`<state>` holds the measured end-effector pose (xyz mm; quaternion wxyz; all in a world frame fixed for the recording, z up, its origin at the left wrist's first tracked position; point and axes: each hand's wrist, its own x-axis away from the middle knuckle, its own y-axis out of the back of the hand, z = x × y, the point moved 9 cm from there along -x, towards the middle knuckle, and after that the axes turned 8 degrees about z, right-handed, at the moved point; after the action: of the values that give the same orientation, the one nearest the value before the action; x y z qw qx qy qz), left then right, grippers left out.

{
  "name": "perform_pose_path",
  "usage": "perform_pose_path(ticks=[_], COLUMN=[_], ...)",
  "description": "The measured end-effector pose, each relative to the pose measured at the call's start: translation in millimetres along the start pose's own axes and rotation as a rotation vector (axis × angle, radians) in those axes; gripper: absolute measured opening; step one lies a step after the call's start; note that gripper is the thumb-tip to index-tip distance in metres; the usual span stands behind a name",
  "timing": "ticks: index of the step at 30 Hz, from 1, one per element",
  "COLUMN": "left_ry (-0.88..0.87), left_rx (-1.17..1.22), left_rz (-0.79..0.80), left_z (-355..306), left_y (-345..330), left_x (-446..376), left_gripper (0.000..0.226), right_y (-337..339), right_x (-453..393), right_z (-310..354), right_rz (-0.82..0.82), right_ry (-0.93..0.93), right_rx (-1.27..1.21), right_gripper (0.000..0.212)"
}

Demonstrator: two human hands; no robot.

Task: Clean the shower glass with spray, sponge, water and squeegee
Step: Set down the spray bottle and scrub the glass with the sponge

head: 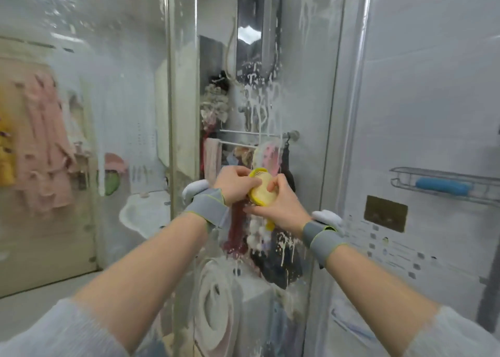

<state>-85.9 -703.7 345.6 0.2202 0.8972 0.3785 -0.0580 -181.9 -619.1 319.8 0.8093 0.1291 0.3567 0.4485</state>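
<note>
Two hands meet at the middle of the view, and behind them stands the biggest thing here, the shower glass (259, 99), a tall panel streaked with white foam that runs in drips above and below the fingers. Through it, blurred, come a dark wall unit (257, 29) high above the hands, a towel rail (254, 134) just over the fingertips with cloths hanging from it, and a white drum-shaped appliance (216, 297) well below the wrists. Off to the right of the right hand, a wire shelf (443, 183) on the wall carries a blue object (442, 186); what it is I cannot quite tell from here.

Down in size now: both forearms reach forward, each with a grey wristband (208, 208) edged in green.

Left hand (234, 183), fingers curled over the top left edge of the sponge (263, 191), gripping it. Right hand (278, 205), thumb pressed across the sponge's pale face, remaining fingers wrapped underneath, clamped on it too. So the sponge sits squeezed between both sets of fingers, a round yellow pad with a paler middle, held up close to the foamy glass; whether it touches the pane is hard to judge. A scrap of yellow (269, 224) peeks out below the right palm.
</note>
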Motion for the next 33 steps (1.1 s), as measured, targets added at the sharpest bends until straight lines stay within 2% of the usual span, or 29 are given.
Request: perform_pose_path(ticks=[3,5,8,12,15,19,21,23,26,29,31,33], left_ry=[-0.071,-0.103,-0.152,-0.220,-0.334,-0.444,-0.480,-0.499,-0.502,-0.548,-0.553,-0.546], left_rx=[-0.041,-0.065,-0.134,-0.299,-0.435,-0.577,-0.626,-0.672,-0.847,-0.986,-1.092,-1.183], left_rz=[-0.147,-0.189,-0.269,-0.345,-0.425,-0.577,-0.620,-0.625,-0.666,-0.751,-0.821,-0.879], left_z=[-51,-72,-111,-155,-217,-278,-301,-317,-338,-355,-365,-372], left_y=[32,47,69,94,117,140,148,151,156,162,169,177], left_x=[-10,-15,-19,-25,-24,-16,-14,-13,-10,0,5,6], left_gripper=[0.015,0.020,0.024,0.010,0.016,0.015,0.014,0.014,0.016,0.021,0.024,0.027], right_y=[23,35,52,66,98,130,144,142,144,159,161,146], right_x=[-42,-60,-84,-104,-120,-124,-116,-114,-117,-119,-136,-156], right_z=[44,68,101,142,187,230,258,277,292,300,305,310], right_rz=[0.007,-0.019,-0.013,-0.048,-0.190,-0.409,-0.587,-0.680,-0.639,-0.753,-0.707,-0.592], right_ry=[0.173,0.248,0.372,0.534,0.671,0.767,0.847,0.906,0.940,0.910,0.849,0.888], right_rx=[0.049,0.115,0.076,0.056,0.078,0.167,0.333,0.567,0.624,0.664,0.644,0.591], right_gripper=[0.064,0.061,0.058,0.058,0.055,0.036,0.036,0.044,0.044,0.037,0.033,0.037])
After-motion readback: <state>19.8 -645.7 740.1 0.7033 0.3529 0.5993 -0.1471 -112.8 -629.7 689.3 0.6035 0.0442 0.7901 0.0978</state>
